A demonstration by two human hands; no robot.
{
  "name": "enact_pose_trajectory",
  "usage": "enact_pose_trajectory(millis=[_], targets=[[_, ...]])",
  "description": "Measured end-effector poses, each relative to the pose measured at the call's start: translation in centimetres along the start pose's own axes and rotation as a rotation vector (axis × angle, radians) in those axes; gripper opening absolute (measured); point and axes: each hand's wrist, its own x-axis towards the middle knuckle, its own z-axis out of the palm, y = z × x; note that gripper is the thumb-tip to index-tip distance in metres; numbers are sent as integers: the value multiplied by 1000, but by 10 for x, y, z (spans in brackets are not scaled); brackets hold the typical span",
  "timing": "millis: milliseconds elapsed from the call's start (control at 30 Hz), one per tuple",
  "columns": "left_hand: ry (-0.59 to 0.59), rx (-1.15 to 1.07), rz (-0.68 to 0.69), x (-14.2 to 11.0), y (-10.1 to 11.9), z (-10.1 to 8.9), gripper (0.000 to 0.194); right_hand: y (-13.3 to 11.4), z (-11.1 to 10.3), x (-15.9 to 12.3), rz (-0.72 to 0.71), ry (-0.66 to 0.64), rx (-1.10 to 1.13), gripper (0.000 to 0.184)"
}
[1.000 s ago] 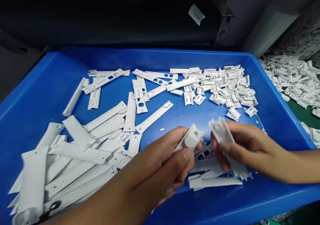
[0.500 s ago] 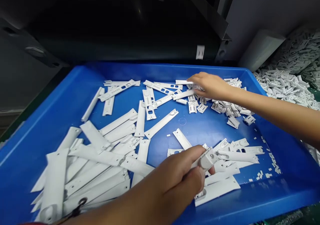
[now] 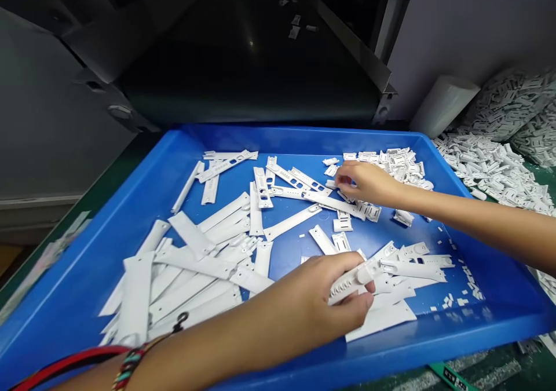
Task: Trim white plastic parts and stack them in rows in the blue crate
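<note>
My left hand (image 3: 321,292) is closed around slotted white plastic strips (image 3: 345,285), held low over the front of the blue tray (image 3: 438,353). How many strips it holds I cannot tell. Farther back, my right hand (image 3: 365,182) hovers low over the tray floor, fingers curled and tips pinched. Whatever is between those fingertips is hidden. Small white plastic clips (image 3: 343,223) lie around and below it. Just left of that hand, a long white strip (image 3: 334,203) lies across other strips and clips.
Long white strips (image 3: 195,278) are heaped at the tray's left, with another pile (image 3: 412,269) at right front. Many small clips (image 3: 402,165) fill the back right corner. A dark conveyor belt (image 3: 252,90) ends above the tray's back edge. More white pieces (image 3: 499,168) lie outside, right.
My right hand has shifted slightly down, and a long strip now lies slantwise beside it. The strips in my left hand have tilted and show more length. The clip at the belt's edge is gone.
</note>
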Motion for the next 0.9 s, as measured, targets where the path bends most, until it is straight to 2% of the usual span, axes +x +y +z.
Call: enact_pose_trajectory(millis=[67, 133, 200, 267, 367, 467, 567, 667, 733, 800, 900], targets=[[-19, 41, 23, 0, -1, 0, 17, -4, 2, -1, -83, 47, 62, 13], [-38, 65, 28, 1, -2, -1, 17, -11, 5, 0, -128, 2, 77, 18], [-49, 64, 13, 0, -2, -3, 16, -19, 7, -1, -122, -65, 51, 17], [-60, 52, -18, -2, 0, -4, 19, -26, 5, -7, -102, -74, 71, 14], [-24, 47, -81, -5, 4, -5, 23, -32, -5, -23, -70, -87, 359, 14], [-22, 60, -130, -6, 5, -5, 22, -31, -15, -41, -2, -208, 729, 22], [-121, 111, -154, -4, 6, -6, 22, -26, -15, -52, 78, -305, 907, 24], [-241, 168, -139, -2, 7, -8, 21, -23, -15, -52, 138, -420, 925, 29], [-317, 194, -114, -1, 8, -9, 22, -28, -22, -48, 106, -478, 918, 36], [-398, 176, -91, -1, 8, -9, 24, -37, -35, -45, 7, -418, 905, 44], [-410, 159, -35, -3, 6, -6, 27, -50, -53, -41, -140, -175, 792, 52]])
